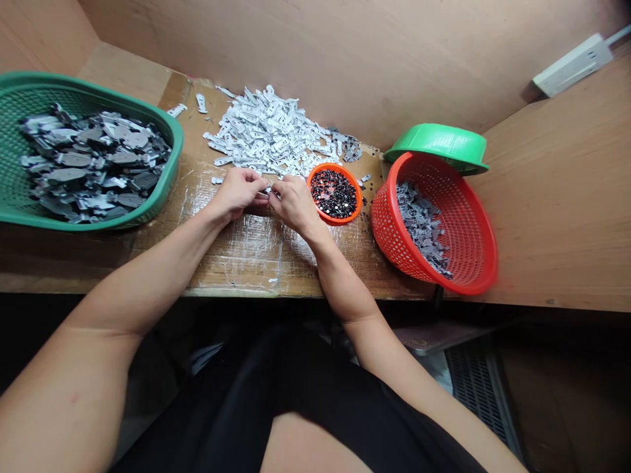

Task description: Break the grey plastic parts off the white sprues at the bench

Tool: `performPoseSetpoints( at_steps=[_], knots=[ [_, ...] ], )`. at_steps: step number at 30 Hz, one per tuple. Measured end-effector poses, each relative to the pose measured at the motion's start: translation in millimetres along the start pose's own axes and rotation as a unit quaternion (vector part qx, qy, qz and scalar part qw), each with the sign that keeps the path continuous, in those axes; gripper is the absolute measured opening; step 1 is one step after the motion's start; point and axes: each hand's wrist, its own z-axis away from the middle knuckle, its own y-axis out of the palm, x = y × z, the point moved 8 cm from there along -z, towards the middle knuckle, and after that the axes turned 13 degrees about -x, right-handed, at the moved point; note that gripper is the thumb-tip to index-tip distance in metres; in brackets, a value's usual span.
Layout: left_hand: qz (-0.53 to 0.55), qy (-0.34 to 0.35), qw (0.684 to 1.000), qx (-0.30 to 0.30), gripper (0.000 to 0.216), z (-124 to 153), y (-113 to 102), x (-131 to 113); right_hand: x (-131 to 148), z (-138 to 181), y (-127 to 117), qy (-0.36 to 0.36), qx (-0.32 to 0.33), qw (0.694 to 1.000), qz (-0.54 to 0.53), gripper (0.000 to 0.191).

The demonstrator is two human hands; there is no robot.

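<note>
My left hand (242, 192) and my right hand (294, 202) meet above the table, fingertips pinched around a small metal part (268, 189). Most of that part is hidden by the fingers. Just behind the hands lies a heap of flat silvery metal pieces (271, 131). Beside my right hand stands a small orange bowl (359, 209) holding many tiny dark, shiny parts (335, 194). Whether my right fingers also hold one of these tiny parts cannot be made out.
At the left stands a green basket (175, 148) of dark and silvery assembled parts (93, 161). A tilted red basket (473, 230) with grey metal pieces (424, 226) is at the right, a green basin (438, 141) behind it. Wooden panels (335, 59) enclose the table; a power strip (574, 64) is mounted at right.
</note>
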Motion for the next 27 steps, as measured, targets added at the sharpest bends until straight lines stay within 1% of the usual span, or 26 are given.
performPoseSetpoints(
  at_steps=[5, 11, 15, 18, 20, 22, 23, 25, 27],
  knots=[
    [0.005, 0.005, 1.000, 0.008, 0.034, -2.2, 0.3, -0.4, 0.1, -0.6, 0.4, 0.009, 0.010, 1.000, 0.001, 0.024],
    [0.028, 0.004, 0.999, 0.021, 0.031, -2.3, -1.2, -3.4, -7.6, -0.2, 4.5, 0.018, -0.026, 0.998, -0.045, 0.020],
    [0.020, -0.004, 0.999, 0.041, 0.032, -1.2, 0.5, -2.7, -12.4, 1.3, 7.8, 0.044, -0.038, 0.995, -0.083, 0.017],
    [0.007, -0.004, 1.000, 0.029, 0.035, -2.0, -1.5, -2.3, -15.9, -0.2, 4.9, 0.064, -0.036, 0.990, -0.121, 0.013],
    [0.004, 0.005, 1.000, 0.018, 0.034, -2.6, -3.5, -4.5, -23.9, -2.3, -1.6, 0.095, -0.046, 0.981, -0.160, 0.013],
    [0.002, 0.017, 1.000, 0.009, 0.032, -3.1, -5.8, -8.4, -37.1, -2.8, -8.0, 0.150, -0.062, 0.963, -0.217, 0.022],
    [0.002, 0.022, 1.000, 0.004, 0.032, -3.3, -7.1, -10.6, -43.7, -1.9, -8.7, 0.184, -0.062, 0.947, -0.256, 0.028],
    [0.007, 0.032, 0.999, -0.006, 0.033, -4.0, -9.7, -15.2, -51.7, 2.7, -2.3, 0.254, -0.033, 0.900, -0.352, 0.037],
    [0.013, 0.043, 0.999, -0.009, 0.035, -4.8, -10.8, -19.2, -48.6, 9.8, 12.2, 0.307, 0.032, 0.839, -0.449, 0.044]
  ],
)
